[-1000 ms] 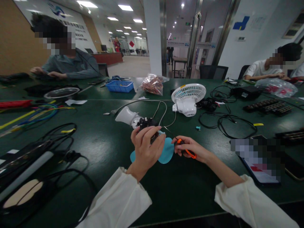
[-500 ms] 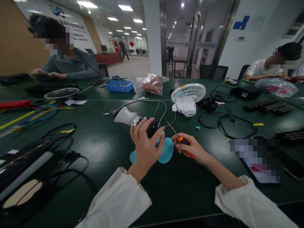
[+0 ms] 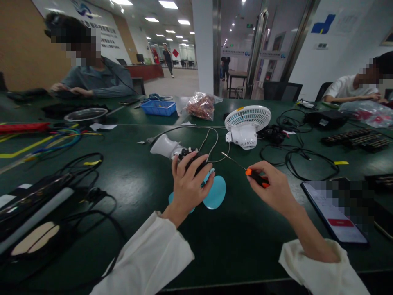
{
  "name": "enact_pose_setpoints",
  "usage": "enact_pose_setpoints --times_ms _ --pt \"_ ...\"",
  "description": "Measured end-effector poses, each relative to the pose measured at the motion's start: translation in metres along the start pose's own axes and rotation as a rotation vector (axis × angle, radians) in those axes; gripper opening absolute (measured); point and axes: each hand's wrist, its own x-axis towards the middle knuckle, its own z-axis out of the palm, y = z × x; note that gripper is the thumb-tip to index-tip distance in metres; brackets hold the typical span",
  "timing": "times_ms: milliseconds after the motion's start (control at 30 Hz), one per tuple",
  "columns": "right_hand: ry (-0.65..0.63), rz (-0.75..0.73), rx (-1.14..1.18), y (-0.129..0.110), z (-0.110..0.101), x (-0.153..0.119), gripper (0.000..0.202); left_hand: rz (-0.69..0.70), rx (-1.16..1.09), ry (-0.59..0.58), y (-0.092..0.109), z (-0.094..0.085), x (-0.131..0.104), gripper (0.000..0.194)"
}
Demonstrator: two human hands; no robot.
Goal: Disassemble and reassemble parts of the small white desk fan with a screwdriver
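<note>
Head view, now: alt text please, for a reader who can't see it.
Left hand grips a black part above blue fan blades; right hand holds a screwdriver. A white fan housing lies beyond.

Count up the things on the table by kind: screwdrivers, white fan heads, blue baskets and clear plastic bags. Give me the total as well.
Screwdrivers: 1
White fan heads: 1
Blue baskets: 1
Clear plastic bags: 2
Total: 5
</note>
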Motion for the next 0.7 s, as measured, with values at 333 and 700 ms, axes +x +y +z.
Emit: enact_pose_setpoints --times_ms 333,700 --pt "-0.08 -0.253 -0.179 0.002 -0.005 -0.015 0.035 -0.031 -0.008 -0.015 0.001 0.0 -0.001 0.021" --pt "-0.096 -0.221 -0.225 -0.001 -0.001 -0.018 0.032 -0.048 -0.017 -0.021 0.003 -0.001 -0.002 0.021"
